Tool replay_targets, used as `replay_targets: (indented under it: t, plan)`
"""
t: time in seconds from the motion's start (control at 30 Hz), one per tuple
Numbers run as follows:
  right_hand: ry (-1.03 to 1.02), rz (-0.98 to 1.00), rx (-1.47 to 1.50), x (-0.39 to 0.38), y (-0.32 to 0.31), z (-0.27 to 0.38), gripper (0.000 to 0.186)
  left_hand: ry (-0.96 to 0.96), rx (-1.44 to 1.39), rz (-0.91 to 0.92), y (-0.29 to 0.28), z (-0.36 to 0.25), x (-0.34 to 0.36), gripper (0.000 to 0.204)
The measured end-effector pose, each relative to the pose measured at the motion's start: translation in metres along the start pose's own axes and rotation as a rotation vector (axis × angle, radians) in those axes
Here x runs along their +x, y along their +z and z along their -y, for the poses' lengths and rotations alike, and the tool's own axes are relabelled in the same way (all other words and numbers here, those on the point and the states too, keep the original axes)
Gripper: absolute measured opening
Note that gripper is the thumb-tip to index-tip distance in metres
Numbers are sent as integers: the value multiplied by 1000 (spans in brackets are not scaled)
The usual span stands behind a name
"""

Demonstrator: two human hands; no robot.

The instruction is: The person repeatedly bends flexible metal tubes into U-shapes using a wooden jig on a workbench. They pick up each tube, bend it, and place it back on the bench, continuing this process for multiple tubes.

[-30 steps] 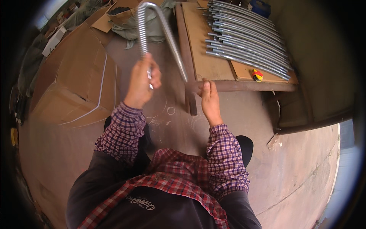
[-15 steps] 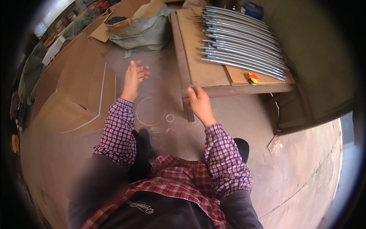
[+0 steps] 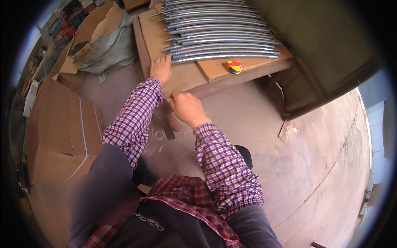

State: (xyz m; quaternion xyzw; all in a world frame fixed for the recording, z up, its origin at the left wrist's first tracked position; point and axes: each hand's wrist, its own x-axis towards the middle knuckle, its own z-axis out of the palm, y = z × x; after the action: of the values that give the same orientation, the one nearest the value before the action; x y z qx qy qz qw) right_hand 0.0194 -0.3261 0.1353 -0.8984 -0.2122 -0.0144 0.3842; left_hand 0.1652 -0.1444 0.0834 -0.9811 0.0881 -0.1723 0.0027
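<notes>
Several grey corrugated metal tubes [image 3: 219,35] lie side by side on a brown board on a low table [image 3: 231,78]. My left hand [image 3: 161,68] rests flat and open on the board, just left of the nearest tube ends, holding nothing. My right hand [image 3: 186,108] is curled over the table's front edge, beside a dark wooden bar [image 3: 166,126] that runs down the table's left side. A small yellow and red tape measure [image 3: 234,66] sits on the board near the front edge, right of both hands.
Flattened cardboard boxes [image 3: 53,124] lie on the left. A grey sack [image 3: 103,45] slumps behind them. A dark metal cabinet [image 3: 326,58] stands to the right of the table. Chalk circles [image 3: 159,135] mark the concrete floor by my knees.
A second ago my left hand held up a bent metal tube; that tube has left the view. The empty hand has reached forward onto the board beside the tubes. My right hand has stayed at the table edge.
</notes>
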Motion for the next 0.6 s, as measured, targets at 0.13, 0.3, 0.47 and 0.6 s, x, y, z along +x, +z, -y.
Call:
replay_targets:
  t: [0.13, 0.3, 0.47, 0.6]
  plan:
    - [8, 13, -2, 2, -1, -3, 24, -4, -24, 72, 9, -10, 11, 42]
    - [62, -71, 57, 6, -10, -8, 25, 87, -87, 1, -17, -4, -11, 29]
    - [297, -606, 444, 35, -26, -43, 65, -54, -116, 116, -84, 44, -77, 26]
    - [222, -825, 1489, 33, -61, -74, 73, -48, -85, 82, -121, 85, -153, 23]
